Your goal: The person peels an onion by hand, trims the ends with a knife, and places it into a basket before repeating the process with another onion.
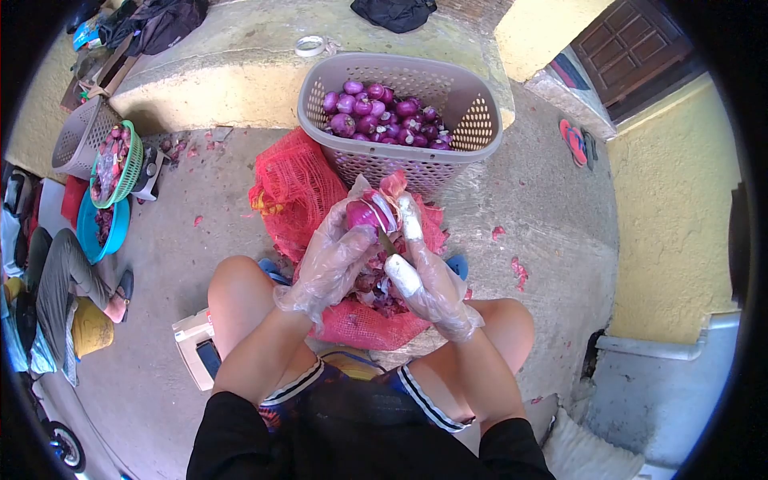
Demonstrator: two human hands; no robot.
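My left hand (332, 260), in a clear plastic glove, is closed around a red onion (364, 214) whose purple flesh shows on one side. My right hand (432, 280), gloved too, has white wrapping on the thumb and index finger. Its fingers grip a small knife (387, 243); only part of the dark blade shows, close against the onion, and the handle is hidden. A loose flap of papery peel (393, 184) stands up beside the onion. Below both hands, an open red mesh sack (372, 326) holds onions and scraps of skin.
Just ahead stands a grey-brown plastic basket (400, 64) with many peeled red onions (376, 112). Another red mesh sack (300, 180) leans at its left. Further left, a seated person (68, 276) is near a green basket (132, 160) and a blue basin (118, 232). A phone (209, 356) lies by my left knee.
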